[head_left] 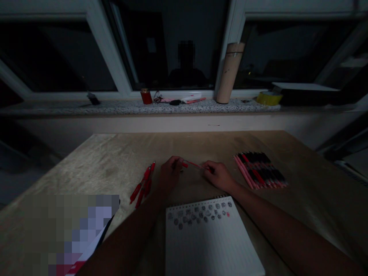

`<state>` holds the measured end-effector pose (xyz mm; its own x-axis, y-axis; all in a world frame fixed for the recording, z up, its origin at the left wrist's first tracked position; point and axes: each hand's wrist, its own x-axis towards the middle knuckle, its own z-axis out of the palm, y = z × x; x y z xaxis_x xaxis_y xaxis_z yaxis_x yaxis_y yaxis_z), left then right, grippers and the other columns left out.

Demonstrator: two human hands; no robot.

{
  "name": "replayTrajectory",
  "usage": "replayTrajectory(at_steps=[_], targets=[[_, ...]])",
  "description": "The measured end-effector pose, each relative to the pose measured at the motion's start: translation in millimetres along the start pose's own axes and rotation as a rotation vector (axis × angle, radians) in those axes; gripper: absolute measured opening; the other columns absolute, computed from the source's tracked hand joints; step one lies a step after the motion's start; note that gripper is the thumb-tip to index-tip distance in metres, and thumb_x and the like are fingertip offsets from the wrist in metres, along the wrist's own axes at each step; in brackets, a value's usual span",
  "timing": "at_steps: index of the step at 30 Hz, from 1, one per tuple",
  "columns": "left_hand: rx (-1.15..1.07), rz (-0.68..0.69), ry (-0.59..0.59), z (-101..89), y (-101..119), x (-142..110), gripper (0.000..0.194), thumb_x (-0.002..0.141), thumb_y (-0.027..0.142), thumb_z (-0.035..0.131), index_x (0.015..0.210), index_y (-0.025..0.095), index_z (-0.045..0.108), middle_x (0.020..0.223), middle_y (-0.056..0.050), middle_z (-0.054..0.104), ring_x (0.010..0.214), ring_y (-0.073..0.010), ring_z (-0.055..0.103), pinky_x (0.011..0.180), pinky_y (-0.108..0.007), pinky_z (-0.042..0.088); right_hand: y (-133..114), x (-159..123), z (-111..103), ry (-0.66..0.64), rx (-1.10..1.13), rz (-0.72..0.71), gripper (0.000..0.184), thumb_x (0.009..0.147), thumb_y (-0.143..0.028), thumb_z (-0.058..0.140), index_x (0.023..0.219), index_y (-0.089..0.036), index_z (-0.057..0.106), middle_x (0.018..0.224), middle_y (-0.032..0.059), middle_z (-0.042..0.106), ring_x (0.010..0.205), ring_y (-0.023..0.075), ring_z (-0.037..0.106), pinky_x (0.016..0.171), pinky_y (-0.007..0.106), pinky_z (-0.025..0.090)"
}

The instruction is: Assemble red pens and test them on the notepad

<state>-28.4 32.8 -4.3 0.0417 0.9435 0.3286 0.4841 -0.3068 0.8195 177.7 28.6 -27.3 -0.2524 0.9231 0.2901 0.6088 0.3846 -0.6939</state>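
Observation:
My left hand [171, 168] is closed, its fingers pinching a short red pen part [184, 165]. My right hand [217, 174] pinches one end of a thin pen refill [194, 164] with red ink in it. The refill spans the gap between both hands, and its left end reaches the left fingertips. Whether it is inside the red part I cannot tell in the dim light. Nearer to me lies an open spiral notebook [212, 245] with dark scribbled circles and one red mark. Several red pens [142, 188] lie left of my left hand.
A row of pink, black and red pens [260, 170] lies on the table at right. A pixelated patch [71, 234] covers the left front. On the windowsill [115, 108] stand a red jar [146, 96], a tall flask [230, 73], yellow tape [268, 98] and a dark box [307, 94].

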Motion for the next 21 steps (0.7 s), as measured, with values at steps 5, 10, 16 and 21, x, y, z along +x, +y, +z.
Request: replayTrajectory(at_steps=[5,10,16,21], targets=[[-0.026,0.014,-0.004,1.2,-2.9,0.8,0.029,0.087,0.042,0.043,0.083,0.017,0.058,0.069,-0.001,0.063,0.062,-0.0127,0.058,0.058,-0.022,0.045,-0.7,0.3,-0.7,-0.011,-0.011,-0.010,0.015,0.076,-0.020,0.048,0.079,-0.016,0.062,0.060,-0.0028,0.053,0.055,0.0108,0.050,0.053,0.020,0.033],[-0.047,-0.020,-0.017,1.6,-2.5,0.4,0.030,0.086,0.044,0.043,0.083,0.017,0.057,0.068,-0.001,0.062,0.062,-0.0138,0.058,0.057,-0.022,0.046,1.5,0.0,0.2,-0.015,0.002,-0.019,0.015,0.076,-0.019,0.048,0.081,-0.016,0.062,0.061,-0.0032,0.053,0.056,0.0108,0.050,0.054,0.020,0.033],[-0.053,-0.020,-0.034,1.3,-2.5,0.0,0.029,0.086,0.043,0.043,0.084,0.017,0.057,0.067,-0.001,0.063,0.062,-0.0143,0.059,0.058,-0.023,0.045,-0.7,-0.5,0.4,-0.011,-0.018,-0.001,0.014,0.076,-0.020,0.049,0.079,-0.017,0.062,0.060,-0.0035,0.053,0.055,0.0108,0.049,0.053,0.020,0.033],[-0.030,-0.008,-0.021,1.4,-4.1,0.2,0.030,0.086,0.044,0.043,0.084,0.018,0.057,0.067,-0.001,0.063,0.061,-0.0144,0.059,0.056,-0.023,0.044,-0.4,-0.6,0.6,-0.006,-0.021,0.001,0.015,0.076,-0.021,0.050,0.080,-0.017,0.063,0.060,-0.0032,0.054,0.055,0.0109,0.050,0.053,0.020,0.033]])
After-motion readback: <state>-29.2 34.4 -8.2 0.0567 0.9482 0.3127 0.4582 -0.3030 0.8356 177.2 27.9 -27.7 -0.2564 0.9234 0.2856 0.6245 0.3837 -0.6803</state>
